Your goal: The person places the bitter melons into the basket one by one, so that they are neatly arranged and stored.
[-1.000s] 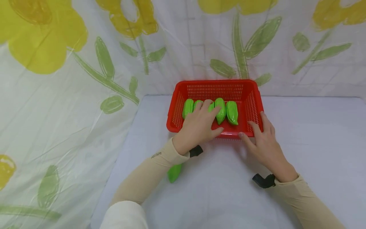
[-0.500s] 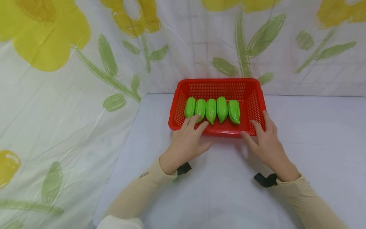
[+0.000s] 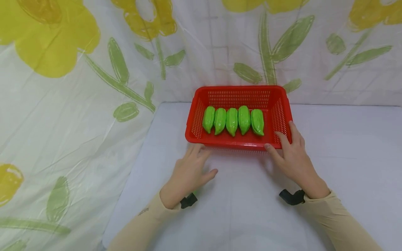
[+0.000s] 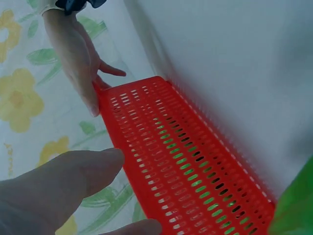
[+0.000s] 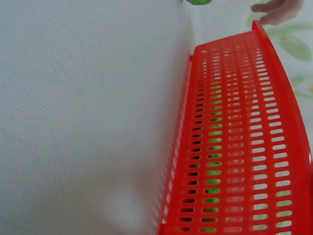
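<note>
A red slotted plastic basket (image 3: 242, 142) stands toward the back of the table. Inside it several glossy green, ridged pieces with pointed ends, like toy star fruit (image 3: 232, 122), lie side by side in a row. My left hand (image 3: 187, 170) is over the table just in front of the basket's left front corner, fingers spread, holding nothing. Beneath that wrist another green piece (image 4: 296, 208) lies on the table, mostly hidden in the head view. My right hand (image 3: 292, 158) holds the basket's right front corner, its fingers over the rim.
A white cloth covers the table (image 3: 245, 212). Behind and to the left hangs a pale curtain (image 3: 213, 45) with painted yellow flowers. Dark wrist mounts (image 3: 292, 197) sit on both wrists.
My left hand has drawn back from over the green pieces in the basket, toward me and to the left, and holds nothing. My right hand stays at the basket's corner.
</note>
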A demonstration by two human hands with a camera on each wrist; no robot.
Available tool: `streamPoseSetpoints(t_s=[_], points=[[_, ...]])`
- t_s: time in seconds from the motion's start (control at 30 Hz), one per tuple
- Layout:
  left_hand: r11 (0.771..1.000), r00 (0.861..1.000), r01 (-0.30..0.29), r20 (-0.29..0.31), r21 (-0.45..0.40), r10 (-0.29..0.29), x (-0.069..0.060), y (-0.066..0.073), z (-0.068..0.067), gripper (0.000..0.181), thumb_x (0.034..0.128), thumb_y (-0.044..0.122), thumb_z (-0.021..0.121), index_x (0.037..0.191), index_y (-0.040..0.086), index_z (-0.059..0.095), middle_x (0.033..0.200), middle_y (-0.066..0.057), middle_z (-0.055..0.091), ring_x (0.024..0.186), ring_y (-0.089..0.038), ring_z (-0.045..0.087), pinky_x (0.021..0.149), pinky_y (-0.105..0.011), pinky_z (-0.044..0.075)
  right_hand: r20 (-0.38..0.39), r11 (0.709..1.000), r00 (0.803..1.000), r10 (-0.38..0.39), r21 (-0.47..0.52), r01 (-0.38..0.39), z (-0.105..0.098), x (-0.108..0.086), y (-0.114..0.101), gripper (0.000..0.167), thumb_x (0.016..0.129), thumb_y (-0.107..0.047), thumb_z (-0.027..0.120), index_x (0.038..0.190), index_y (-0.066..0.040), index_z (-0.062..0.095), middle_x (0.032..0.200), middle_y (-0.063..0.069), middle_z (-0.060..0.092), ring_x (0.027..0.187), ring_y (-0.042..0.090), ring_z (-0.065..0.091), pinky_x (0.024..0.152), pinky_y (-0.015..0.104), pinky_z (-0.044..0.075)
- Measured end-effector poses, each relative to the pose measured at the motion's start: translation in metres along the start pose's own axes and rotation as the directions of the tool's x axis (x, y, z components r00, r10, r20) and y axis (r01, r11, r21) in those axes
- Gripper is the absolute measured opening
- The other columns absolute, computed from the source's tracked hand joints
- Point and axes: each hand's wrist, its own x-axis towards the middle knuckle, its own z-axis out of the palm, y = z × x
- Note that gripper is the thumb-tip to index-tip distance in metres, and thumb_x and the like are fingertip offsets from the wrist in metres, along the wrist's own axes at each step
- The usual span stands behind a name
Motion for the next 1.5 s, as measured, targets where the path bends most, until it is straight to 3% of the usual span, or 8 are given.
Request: streamPoseSetpoints(t_s=[0.13,0.3,0.5,1.03,1.2,1.5], points=[[0.997,0.994,0.075,0.079,-0.019,-0.073,-0.007,-0.007,0.007,0.055,0.0887,0.038,0.081,0.136,0.017,0.064,0.144,-0.01,0.052,0.129,-0.027,0.053,0.061,-0.041,0.061,0.004,1.0,1.0,0.003,-0.001,-0.003,0.0,0.0,0.0,0.071,0.102,-0.048,0.059,0.15,0.002,0.044,0.173,0.024,-0.001,0.15,0.058,0.017,0.089,0.083,0.043],[0.99,0.977,0.139,0.164,0.0,-0.137,-0.01,-0.015,0.017,0.062,0.0876,0.04,0.083,0.14,0.015,0.062,0.15,-0.012,0.049,0.129,-0.033,0.054,0.067,-0.046,0.063,0.002,1.0,1.0,-0.001,-0.001,0.001,0.001,0.0,0.001,0.071,0.102,-0.048,0.06,0.149,0.002,0.045,0.173,0.024,0.0,0.15,0.057,0.016,0.09,0.083,0.043],[0.99,0.973,0.144,0.179,0.015,-0.144,-0.01,-0.02,0.021,0.06,0.0871,0.04,0.083,0.138,0.012,0.066,0.149,-0.014,0.052,0.124,-0.036,0.057,0.067,-0.047,0.063,0.001,1.0,1.0,0.002,0.0,-0.002,0.002,0.0,0.002,0.07,0.102,-0.048,0.06,0.149,0.002,0.045,0.173,0.023,0.0,0.15,0.057,0.016,0.09,0.083,0.043],[0.974,0.933,0.22,0.28,0.051,-0.225,-0.013,-0.031,0.027,0.041,0.0862,0.024,0.081,0.124,0.01,0.072,0.131,-0.013,0.06,0.105,-0.03,0.059,0.064,-0.043,0.059,0.001,1.0,1.0,-0.006,0.005,0.006,0.002,0.0,0.002,0.069,0.102,-0.048,0.06,0.147,0.002,0.046,0.173,0.023,0.0,0.151,0.056,0.015,0.09,0.083,0.043],[0.975,0.938,0.218,0.269,0.033,-0.219,-0.012,-0.03,0.027,0.041,0.0861,0.024,0.08,0.123,0.01,0.072,0.127,-0.012,0.061,0.104,-0.029,0.058,0.064,-0.042,0.058,0.002,1.0,1.0,-0.004,0.005,0.004,0.002,0.0,0.001,0.069,0.102,-0.048,0.06,0.147,0.002,0.046,0.173,0.023,0.0,0.151,0.056,0.015,0.09,0.082,0.043],[0.989,0.968,0.145,0.212,-0.039,-0.133,0.002,-0.014,0.009,0.042,0.0873,0.025,0.081,0.126,0.011,0.072,0.126,-0.01,0.063,0.106,-0.025,0.059,0.068,-0.042,0.06,-0.005,1.0,1.0,-0.006,0.009,0.006,0.002,0.0,0.001,0.068,0.102,-0.048,0.06,0.147,0.002,0.047,0.173,0.023,0.0,0.151,0.056,0.016,0.091,0.083,0.042]])
